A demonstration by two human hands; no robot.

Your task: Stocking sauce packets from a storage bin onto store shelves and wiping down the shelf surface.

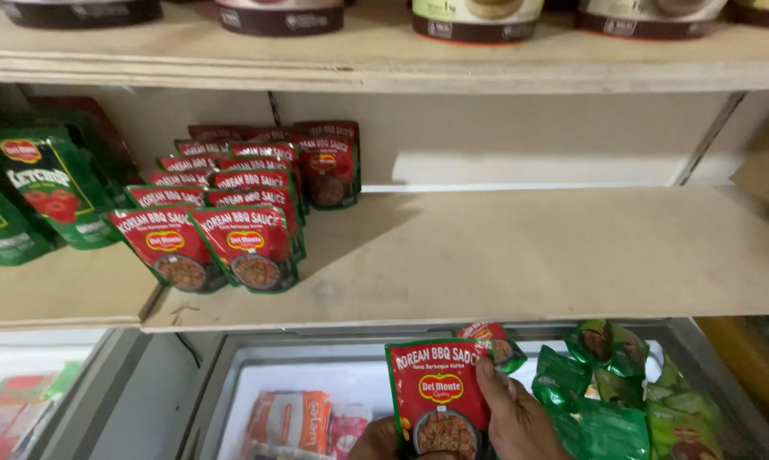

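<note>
A wide plywood shelf (521, 255) spans the view, bare over its right part, with another shelf (384, 60) above it carrying dark round tubs (478, 19) along the top edge. Below, a chest freezer (231, 375) with a glass lid shows packets inside — an orange-and-white one (292, 419) among them. On the freezer's right side lies a heap of green pouches (623, 392). On the left of the wide shelf stand two rows of red sauce pouches (239, 196), upright and leaning slightly back, the front pair at the shelf's edge. Further left, on a separate lower board, stand green ketchup pouches (43, 192).

At the bottom centre, over the freezer, the right hand (516, 417) holds a red sauce pouch (438, 400) upright — its grip is closed, thumb across the pouch's right edge, fingers behind. A second red pouch (491, 336) peeks out just behind it. The left hand (376, 441) shows only as a sliver at the pouch's lower left corner; whether it grips the pouch I cannot tell.
</note>
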